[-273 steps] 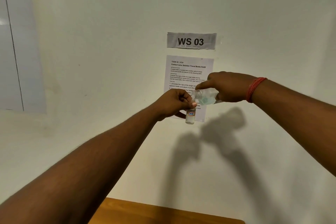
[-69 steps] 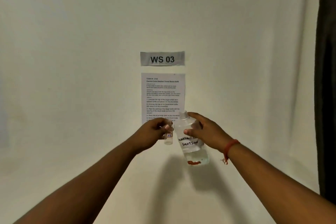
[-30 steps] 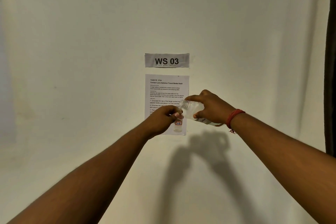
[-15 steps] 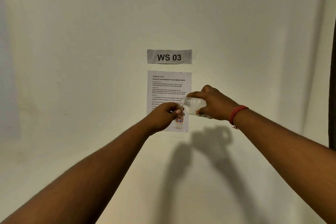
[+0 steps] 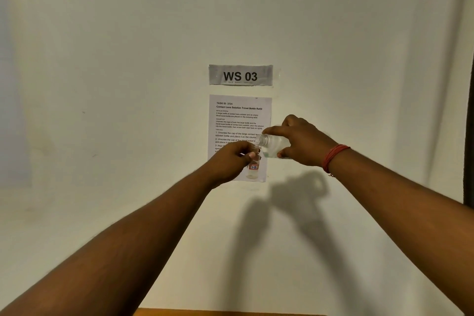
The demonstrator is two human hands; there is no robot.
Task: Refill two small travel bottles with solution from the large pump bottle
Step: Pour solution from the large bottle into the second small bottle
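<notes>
left hand [image 5: 232, 161] grip tight around small clear cylindrical travel bottle [image 5: 253, 170]; right hand [image 5: 302, 143] clasping tipped translucent large bottle [image 5: 273, 145]

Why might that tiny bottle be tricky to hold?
The small travel bottle looks clear and smooth, so probably slippery. The left hand pinches only its top, so it could swing. It seems light, so the big bottle might nudge it.

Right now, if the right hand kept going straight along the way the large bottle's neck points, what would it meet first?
Probably the left hand gripping the small travel bottle: the large bottle in the right hand points its open neck there. Depth unclear.
</notes>
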